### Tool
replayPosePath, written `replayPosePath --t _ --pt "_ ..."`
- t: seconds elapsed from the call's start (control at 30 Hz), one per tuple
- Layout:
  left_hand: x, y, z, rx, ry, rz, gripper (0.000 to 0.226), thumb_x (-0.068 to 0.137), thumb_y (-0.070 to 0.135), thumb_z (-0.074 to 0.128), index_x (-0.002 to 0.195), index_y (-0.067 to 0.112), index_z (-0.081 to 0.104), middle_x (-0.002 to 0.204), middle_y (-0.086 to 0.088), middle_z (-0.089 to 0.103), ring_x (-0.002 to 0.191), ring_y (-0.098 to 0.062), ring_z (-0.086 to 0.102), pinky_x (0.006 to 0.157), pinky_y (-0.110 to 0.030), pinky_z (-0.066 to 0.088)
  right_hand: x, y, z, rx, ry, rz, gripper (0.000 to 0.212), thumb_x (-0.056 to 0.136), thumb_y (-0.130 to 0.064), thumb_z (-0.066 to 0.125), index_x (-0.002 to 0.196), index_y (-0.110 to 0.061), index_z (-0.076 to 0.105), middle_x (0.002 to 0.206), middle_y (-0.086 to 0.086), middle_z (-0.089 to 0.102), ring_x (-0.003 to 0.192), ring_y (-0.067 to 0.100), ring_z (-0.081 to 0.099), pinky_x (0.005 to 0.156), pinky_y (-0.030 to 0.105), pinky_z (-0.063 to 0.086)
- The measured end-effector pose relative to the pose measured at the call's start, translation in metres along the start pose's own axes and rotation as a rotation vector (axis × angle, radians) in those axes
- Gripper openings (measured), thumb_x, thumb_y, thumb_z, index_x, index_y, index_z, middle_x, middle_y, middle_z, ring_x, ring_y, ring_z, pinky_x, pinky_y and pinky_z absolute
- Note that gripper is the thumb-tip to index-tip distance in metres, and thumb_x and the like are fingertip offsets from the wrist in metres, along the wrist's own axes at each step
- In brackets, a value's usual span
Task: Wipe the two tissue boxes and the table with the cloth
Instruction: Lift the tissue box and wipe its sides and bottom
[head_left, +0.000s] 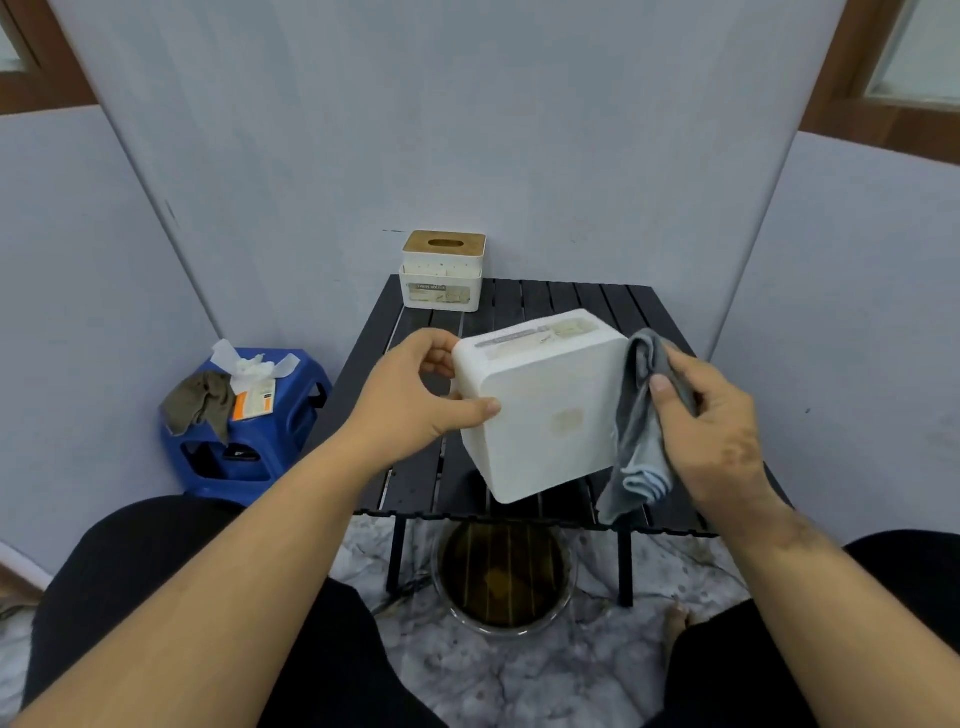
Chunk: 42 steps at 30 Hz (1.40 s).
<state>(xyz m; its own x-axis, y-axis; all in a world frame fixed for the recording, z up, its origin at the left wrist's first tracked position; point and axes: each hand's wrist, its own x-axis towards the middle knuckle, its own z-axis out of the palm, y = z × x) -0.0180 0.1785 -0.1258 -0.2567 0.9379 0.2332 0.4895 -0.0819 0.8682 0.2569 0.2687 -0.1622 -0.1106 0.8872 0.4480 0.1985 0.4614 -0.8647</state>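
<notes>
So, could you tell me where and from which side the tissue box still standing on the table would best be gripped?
Probably by the white walls of the tissue box, not its wooden lid, which looks like a separate piece and might lift off. It stands upright at the far left corner of the slatted table, so the free side faces the person: reach from the front and clasp its left and right walls.
</notes>
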Motion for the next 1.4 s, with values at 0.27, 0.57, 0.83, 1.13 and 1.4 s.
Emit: replayPosePath --t 0.27,0.57,0.83,1.13,1.4 --pt "0.014 -0.019 -0.016 -0.176 -0.142 0.092 0.076 0.056 0.024 0.094 0.122 0.022 0.058 0.128 0.002 0.061 0.129 -0.015 0.055 0.108 -0.044 0.053 0.028 -0.033 0.011 0.138 -0.154 0.069 0.035 0.099 -0.007 0.056 0.125 -0.028 0.065 0.117 -0.012 0.07 0.112 0.004 0.065 0.103 0.03 0.05" --pt "0.028 -0.046 -0.014 -0.2 -0.186 0.072 0.075 0.059 0.021 0.095 0.125 0.021 0.059 0.132 0.0 0.06 0.135 -0.021 0.053 0.113 -0.048 0.048 0.021 -0.008 0.034 0.215 -0.197 0.154 0.042 0.088 -0.018 0.072 0.13 -0.022 0.064 0.123 -0.008 0.069 0.115 0.007 0.064 0.103 0.037 0.05" --pt "0.026 -0.045 -0.017 -0.095 -0.211 -0.025 0.076 0.067 0.049 0.086 0.135 0.045 0.052 0.141 0.004 0.054 0.134 -0.015 0.053 0.104 -0.051 0.054 0.025 -0.003 0.036 0.338 -0.204 0.281 0.056 0.075 -0.019 0.077 0.129 -0.025 0.062 0.116 -0.01 0.071 0.109 0.009 0.068 0.095 0.034 0.055" --pt "0.016 -0.026 -0.013 -0.309 -0.151 -0.199 0.051 0.074 0.032 0.089 0.117 0.036 0.062 0.119 -0.007 0.075 0.103 -0.032 0.076 0.098 -0.056 0.056 0.023 -0.003 0.022 0.379 -0.381 0.391 0.033 0.083 -0.024 0.067 0.116 -0.028 0.07 0.107 -0.001 0.075 0.092 0.02 0.073 0.067 0.028 0.06" --pt "0.012 -0.026 -0.005 -0.404 -0.128 -0.076 0.049 0.068 -0.007 0.089 0.1 0.019 0.062 0.122 -0.003 0.073 0.109 -0.028 0.074 0.084 -0.042 0.063 0.021 -0.001 0.019 0.194 -0.345 0.226 0.065 0.072 -0.017 0.08 0.133 -0.027 0.06 0.119 -0.016 0.07 0.111 0.002 0.065 0.094 0.022 0.053"
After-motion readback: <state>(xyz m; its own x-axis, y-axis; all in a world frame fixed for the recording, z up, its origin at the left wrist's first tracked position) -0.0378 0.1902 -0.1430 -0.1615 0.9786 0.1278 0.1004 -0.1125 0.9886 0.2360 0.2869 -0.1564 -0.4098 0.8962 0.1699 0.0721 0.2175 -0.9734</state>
